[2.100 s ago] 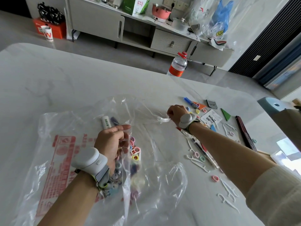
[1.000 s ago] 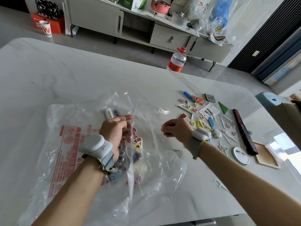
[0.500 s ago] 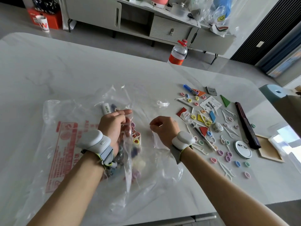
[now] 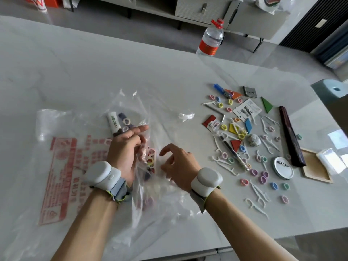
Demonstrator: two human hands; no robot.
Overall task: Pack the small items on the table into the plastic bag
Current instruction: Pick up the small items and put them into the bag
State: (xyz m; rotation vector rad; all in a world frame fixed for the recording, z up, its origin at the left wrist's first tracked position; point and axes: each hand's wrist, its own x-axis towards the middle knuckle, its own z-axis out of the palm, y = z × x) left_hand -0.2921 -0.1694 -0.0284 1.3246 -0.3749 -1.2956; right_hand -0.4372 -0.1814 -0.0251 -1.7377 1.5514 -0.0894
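A clear plastic bag point(image 4: 62, 166) with red print lies flat on the white table point(image 4: 94, 72). Inside it are a white tube point(image 4: 113, 123) and several coloured rings. My left hand point(image 4: 126, 147) pinches the bag's upper layer and holds the mouth up, index finger stretched out. My right hand point(image 4: 177, 162) hovers at the bag's mouth with fingers spread and loosely curled, nothing visible in them. Loose small items lie to the right: coloured rings point(image 4: 262, 178), white floss picks point(image 4: 258, 194), coloured flat shapes point(image 4: 235, 145), a blue lighter point(image 4: 219, 88).
A water bottle point(image 4: 211, 40) stands at the table's far edge. A long dark case point(image 4: 290, 136), a round tin point(image 4: 283, 167) and a wooden frame point(image 4: 314, 166) lie at the right. The table's near edge runs just below my forearms.
My right hand came back from the pile of items to the bag's mouth as a fist and has now spread its fingers there. My left hand kept hold of the bag.
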